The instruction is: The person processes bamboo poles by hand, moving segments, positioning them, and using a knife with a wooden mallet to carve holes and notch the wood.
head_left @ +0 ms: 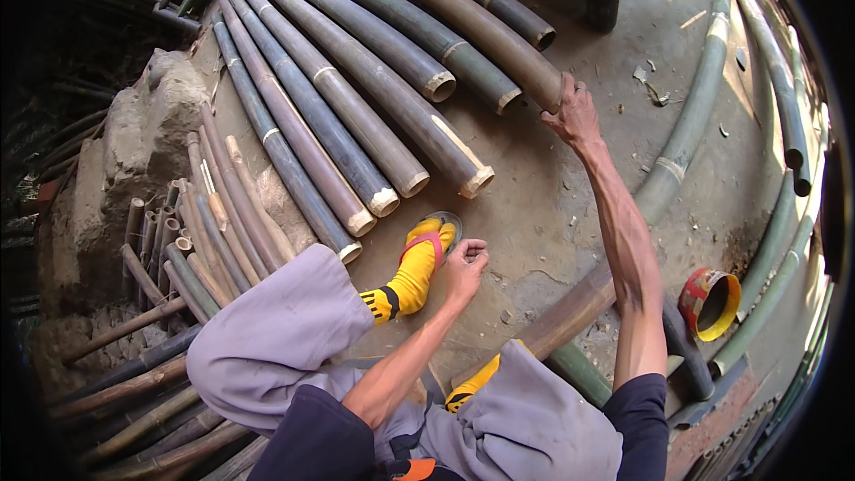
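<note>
The right hand (574,114) grips the near end of a brown pole (472,22), far and right of centre, fingers at its cut edge. The left hand (465,269), loosely curled, is just beside the yellow sock (414,281); whether it holds anything, I cannot tell. Bare floor (641,134) opens right of the right hand, bounded by a long green pole (695,116). Fanned poles (329,85) crowd the left; a tin (693,292) sits near right.

Held pole (472,25): I see warm brown.
Left poles (370,127): brown to blue-grey, pale cut ends.
Right pole (697,107): green, pale-ringed.
Left sock (414,281): yellow, black stripes.
Trousers (276,330): plain lavender-grey.
Sleeves (316,441): navy.
Right container (693,297): red and yellow, yellow rim.
</note>
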